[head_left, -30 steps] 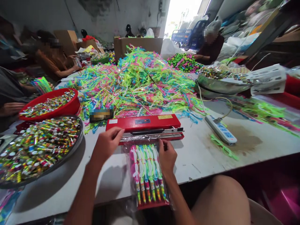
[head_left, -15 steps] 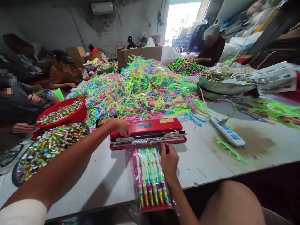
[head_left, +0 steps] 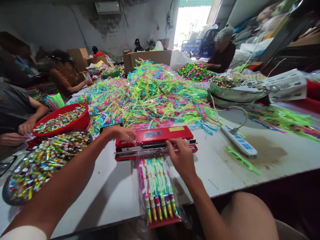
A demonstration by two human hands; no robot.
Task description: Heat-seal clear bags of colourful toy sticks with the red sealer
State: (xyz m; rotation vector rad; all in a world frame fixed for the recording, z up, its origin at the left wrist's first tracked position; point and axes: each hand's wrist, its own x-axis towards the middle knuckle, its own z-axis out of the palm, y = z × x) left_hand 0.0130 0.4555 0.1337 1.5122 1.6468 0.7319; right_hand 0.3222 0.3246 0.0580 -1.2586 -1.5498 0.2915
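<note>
A red heat sealer [head_left: 172, 133] lies across the table in front of me, its long dark bar lowered over the mouth of a clear plastic bag [head_left: 156, 186]. Inside the bag, several tubes of coloured sweets with neon plastic tops stand in a row. The bag's lower end hangs past the table edge. My left hand [head_left: 125, 134] is at the sealer's left end, fingers loosely apart, holding nothing. My right hand [head_left: 182, 156] has come to the bar's right part. Its fingertips touch or hover at the bar, thumb apart from the fingers, and it is off the bag.
Left stand a red basin [head_left: 86, 123] and a grey tray [head_left: 6, 191] of sweet tubes. A heap of neon strips [head_left: 155, 90] fills the table behind the sealer. A power strip [head_left: 238, 141] and a metal bowl [head_left: 232, 95] are at right. Co-workers sit around the table.
My left hand has loosened from a fist pressed on the sealer and lifted slightly. My right hand has left the bag's edge and moved up to the bar.
</note>
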